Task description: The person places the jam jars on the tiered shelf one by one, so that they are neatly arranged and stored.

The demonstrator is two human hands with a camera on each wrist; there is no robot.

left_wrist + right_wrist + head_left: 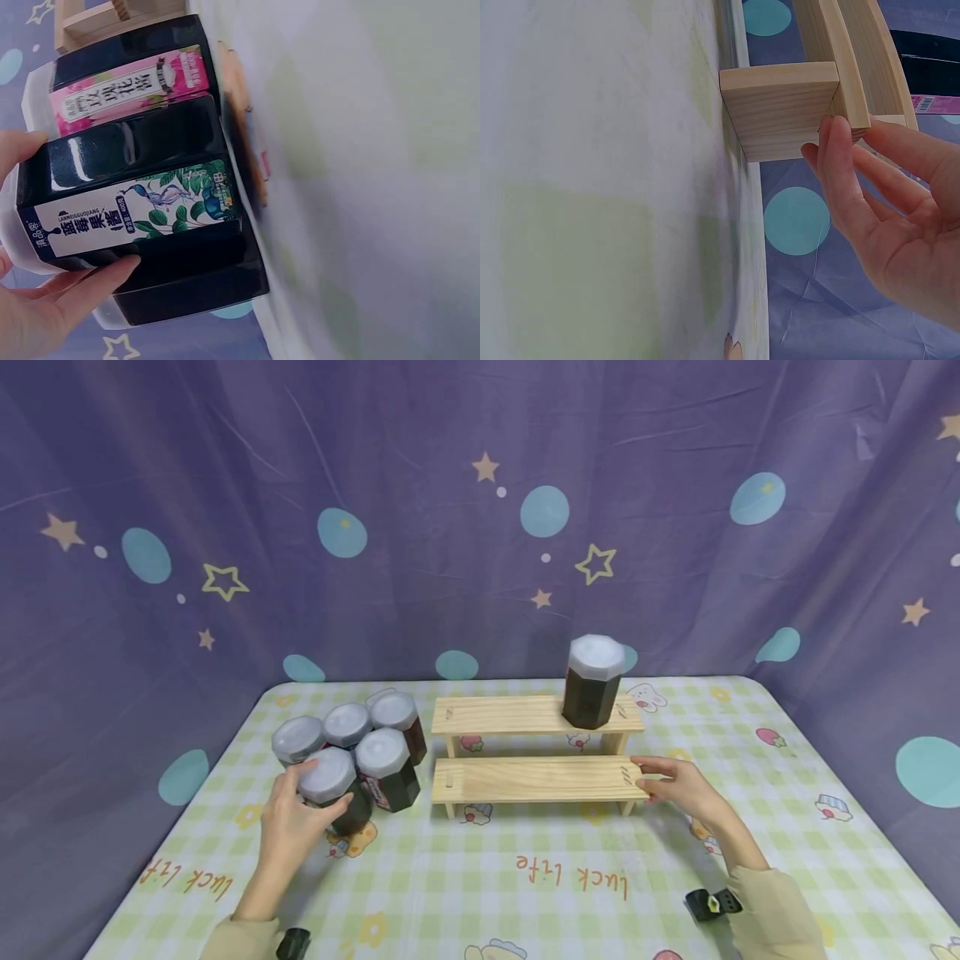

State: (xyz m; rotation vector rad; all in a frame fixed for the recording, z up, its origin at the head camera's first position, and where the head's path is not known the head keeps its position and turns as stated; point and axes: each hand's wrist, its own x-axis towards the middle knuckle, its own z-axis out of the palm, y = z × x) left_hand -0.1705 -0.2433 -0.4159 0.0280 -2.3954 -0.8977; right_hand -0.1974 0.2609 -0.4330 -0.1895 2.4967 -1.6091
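My left hand (296, 814) grips a dark jam jar (352, 810) with a frosted white lid, thumb and fingers on opposite sides near its top. In the left wrist view, that jar's label (139, 210) is white with blue and green leaf print, and the jar stands on the cloth. At the right end of a two-step wooden shelf (525, 781), my right hand (681, 789) pinches the lower board. The right wrist view has the fingers (840, 169) at the board's end, above a wooden leg (780, 109). One more jar (588, 697) stands on the upper step, toward its right.
Several similar jars (386, 768) cluster beside the held one, left of the shelf; one bears a pink label (131, 90). A checked cloth (480, 910) covers the table. Behind hangs a purple curtain (420, 593). A black strap (711, 905) lies by the right sleeve.
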